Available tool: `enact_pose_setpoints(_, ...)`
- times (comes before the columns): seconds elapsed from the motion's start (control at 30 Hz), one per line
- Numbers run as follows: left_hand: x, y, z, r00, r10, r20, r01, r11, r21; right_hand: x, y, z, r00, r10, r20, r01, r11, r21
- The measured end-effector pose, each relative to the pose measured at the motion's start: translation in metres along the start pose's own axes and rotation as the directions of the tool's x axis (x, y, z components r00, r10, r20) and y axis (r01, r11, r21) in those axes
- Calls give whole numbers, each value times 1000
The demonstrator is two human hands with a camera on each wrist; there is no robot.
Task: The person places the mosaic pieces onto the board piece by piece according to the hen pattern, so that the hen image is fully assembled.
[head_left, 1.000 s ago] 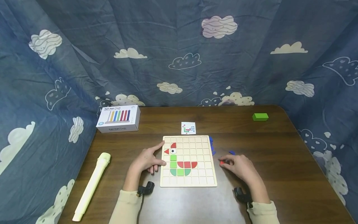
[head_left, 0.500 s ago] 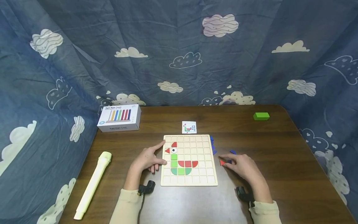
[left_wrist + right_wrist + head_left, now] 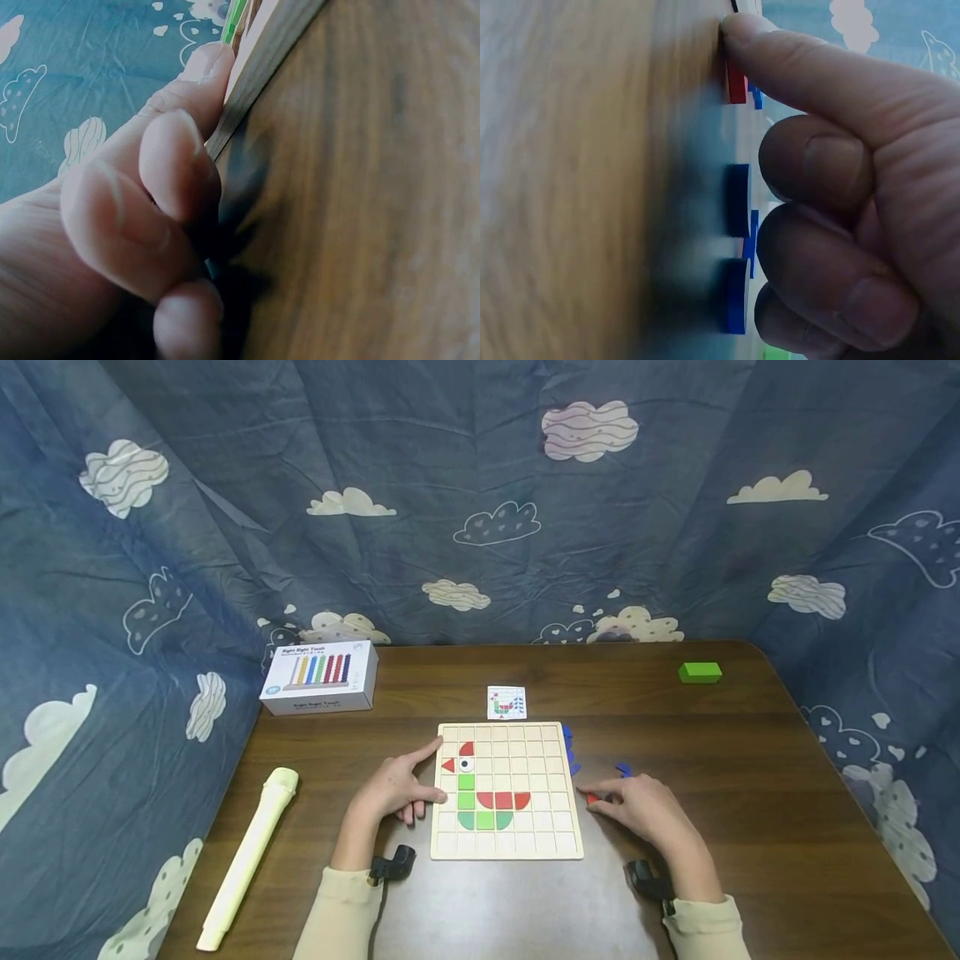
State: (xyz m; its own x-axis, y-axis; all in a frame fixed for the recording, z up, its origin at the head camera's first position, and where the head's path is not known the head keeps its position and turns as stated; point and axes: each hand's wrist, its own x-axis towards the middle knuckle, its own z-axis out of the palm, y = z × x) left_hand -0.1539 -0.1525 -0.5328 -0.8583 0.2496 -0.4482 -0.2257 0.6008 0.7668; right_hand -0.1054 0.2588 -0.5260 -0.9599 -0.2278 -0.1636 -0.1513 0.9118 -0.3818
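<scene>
My left hand (image 3: 392, 787) rests at the left edge of the wooden grid board (image 3: 536, 843), thumb and index finger spread along it. In the left wrist view its other fingers (image 3: 135, 217) are bent beside the board's side. My right hand (image 3: 651, 810), just right of the board, pinches a small red triangular tile (image 3: 592, 798) low at the table. The right wrist view shows this red tile (image 3: 736, 84) by the thumb, with blue tiles (image 3: 739, 201) standing near the curled fingers. On the board, red and green tiles (image 3: 485, 820) and an eye tile (image 3: 467, 764) form a bird-like figure.
Blue tiles (image 3: 567, 747) lie along the board's right edge, and more blue (image 3: 624, 770) lies beyond my right hand. A pattern card (image 3: 507, 702) sits behind the board. Also on the table are a white box (image 3: 321, 678), a green block (image 3: 700, 672) and a pale-yellow stick (image 3: 247, 860).
My right hand shifts slightly left toward the board, and the red tile moves a little with it. The left hand stays on the board's edge.
</scene>
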Motion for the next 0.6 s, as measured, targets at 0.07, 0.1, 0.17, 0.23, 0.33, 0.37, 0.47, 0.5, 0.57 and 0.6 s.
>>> enact_pose_setpoints(0.07,-1,0,0,1000,-1,2,1,1000,-8,0,0,1,1000,-12,-15,12,1000,-2)
enact_pose_setpoints(0.1,-1,-1,0,1000,1,2,-1,1000,-9,1,0,2,1000,-10,-22,10,1000,-1)
enact_pose_setpoints(0.17,-1,-1,0,1000,5,2,-5,1000,-9,0,2,3,1000,2,-30,-2,1000,6)
enact_pose_setpoints(0.23,-1,-1,1,1000,4,2,-4,1000,-10,0,3,4,999,20,-30,-19,1000,13)
enact_pose_setpoints(0.33,-1,-2,1,1000,-2,7,2,1000,-11,-1,6,5,999,37,-25,-36,999,28)
enact_pose_setpoints(0.37,-1,-2,1,1000,-4,8,4,1000,-13,-1,7,5,999,33,-28,-32,999,33)
enact_pose_setpoints(0.47,0,-2,1,1000,-2,7,2,1000,-15,-1,8,5,999,22,-49,-20,999,42)
enact_pose_setpoints(0.5,0,-2,1,1000,-3,6,3,1000,-14,-1,9,5,998,18,-58,-16,999,42)
enact_pose_setpoints(0.57,1,-1,0,1000,-3,2,4,1000,-12,-1,8,4,997,9,-70,-7,999,41)
enact_pose_setpoints(0.6,1,-1,0,1000,-4,1,4,1000,-11,-1,8,3,997,14,-71,-11,999,40)
